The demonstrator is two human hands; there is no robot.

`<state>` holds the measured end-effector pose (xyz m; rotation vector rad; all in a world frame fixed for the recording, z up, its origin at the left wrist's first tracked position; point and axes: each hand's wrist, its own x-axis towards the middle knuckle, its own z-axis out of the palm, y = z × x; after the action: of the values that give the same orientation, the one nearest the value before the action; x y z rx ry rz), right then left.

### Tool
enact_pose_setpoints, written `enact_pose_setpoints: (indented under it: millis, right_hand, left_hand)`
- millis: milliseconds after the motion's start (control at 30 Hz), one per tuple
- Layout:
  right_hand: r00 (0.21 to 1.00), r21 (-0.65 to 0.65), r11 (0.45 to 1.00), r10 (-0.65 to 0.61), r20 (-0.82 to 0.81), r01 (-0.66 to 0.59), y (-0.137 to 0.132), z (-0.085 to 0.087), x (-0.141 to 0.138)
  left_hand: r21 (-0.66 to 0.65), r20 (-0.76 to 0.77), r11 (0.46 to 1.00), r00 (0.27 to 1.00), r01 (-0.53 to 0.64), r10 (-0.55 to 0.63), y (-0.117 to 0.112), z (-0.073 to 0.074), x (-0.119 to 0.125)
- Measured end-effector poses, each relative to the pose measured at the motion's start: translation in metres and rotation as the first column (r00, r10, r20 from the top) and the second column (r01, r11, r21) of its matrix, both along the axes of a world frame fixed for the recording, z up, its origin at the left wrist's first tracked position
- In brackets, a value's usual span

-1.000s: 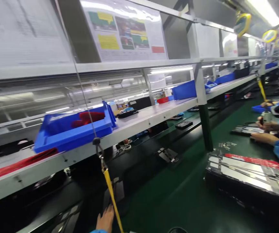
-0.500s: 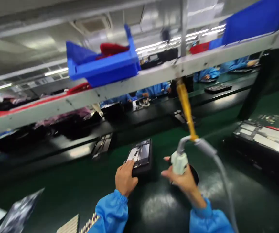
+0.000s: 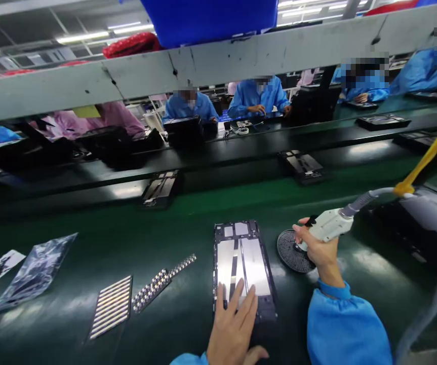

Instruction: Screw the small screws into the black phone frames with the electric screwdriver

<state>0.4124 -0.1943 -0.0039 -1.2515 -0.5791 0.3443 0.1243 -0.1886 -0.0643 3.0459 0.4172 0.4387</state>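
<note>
A black framed panel with silver plates [image 3: 243,253] lies on the green mat in front of me. My left hand [image 3: 234,324] rests flat on its near end, fingers spread. My right hand [image 3: 314,247] grips a white electric screwdriver [image 3: 330,224] with its tip down over a round black dish [image 3: 291,251] just right of the panel. A grey hose [image 3: 436,263] and a yellow strap [image 3: 429,156] lead off the tool to the right.
Two strips of small parts [image 3: 112,306] [image 3: 162,283] and a plastic bag [image 3: 32,271] lie left of the panel. More black panels [image 3: 302,166] sit on the belt behind. A grey shelf rail [image 3: 203,61] with a blue bin [image 3: 208,17] hangs overhead. People in blue coats work across the line.
The view has dropped to the mat. The panel now lies closer, my left hand flat on its near end. My right hand has lowered the screwdriver to the round dish.
</note>
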Motion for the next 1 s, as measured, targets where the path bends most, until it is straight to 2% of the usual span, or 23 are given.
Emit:
enact_pose_setpoints:
  millis: [133,300,400,467,533,600,667,733,867,933,1000]
  right_hand:
    - [0.998,-0.015,1.000,0.004,0.060,-0.003,0.004,-0.001,-0.003]
    - [0.998,-0.088,0.996,-0.013,0.069,0.019,0.007,-0.001,-0.005]
    - [0.998,-0.125,0.992,-0.025,0.057,0.032,0.009,-0.001,-0.006]
    - [0.999,-0.132,0.991,-0.024,0.048,0.030,0.010,-0.002,-0.005]
    - [0.999,-0.122,0.992,-0.010,0.044,0.015,0.010,-0.003,-0.005]
    - [0.999,-0.113,0.994,0.007,0.044,-0.002,0.010,-0.005,-0.005]
    - [0.999,-0.115,0.993,0.015,0.043,-0.010,0.011,-0.006,-0.005]
    - [0.999,-0.128,0.992,0.016,0.042,-0.010,0.012,-0.006,-0.005]
    - [1.000,-0.163,0.987,0.005,0.030,0.000,0.009,-0.003,-0.006]
    - [0.998,-0.199,0.978,-0.046,0.044,0.054,0.003,0.001,-0.007]
    - [0.989,-0.236,0.962,-0.117,0.085,0.134,-0.003,0.007,-0.009]
  left_hand:
    - [-0.132,-0.037,0.991,0.999,-0.032,0.027,-0.011,0.007,0.037]
    - [-0.106,0.050,0.993,0.998,-0.043,0.048,-0.028,-0.008,0.058]
    - [-0.098,0.147,0.994,0.988,-0.039,0.053,-0.031,-0.008,0.062]
    - [-0.088,0.282,0.996,0.959,0.000,0.025,-0.029,0.002,0.062]
    - [-0.093,0.466,0.995,0.885,0.032,0.015,-0.025,0.015,0.060]
    - [-0.134,0.587,0.989,0.809,0.065,0.027,-0.019,0.030,0.056]
    - [-0.203,0.619,0.976,0.782,0.073,0.071,-0.012,0.042,0.048]
    - [-0.282,0.592,0.959,0.792,0.030,0.150,-0.004,0.050,0.036]
    - [-0.442,0.446,0.880,0.809,-0.173,0.382,0.016,0.052,0.006]
    - [-0.532,0.360,0.795,0.772,-0.291,0.524,0.026,0.049,-0.006]
    - [-0.650,0.269,0.669,0.714,-0.360,0.646,0.036,0.044,-0.014]
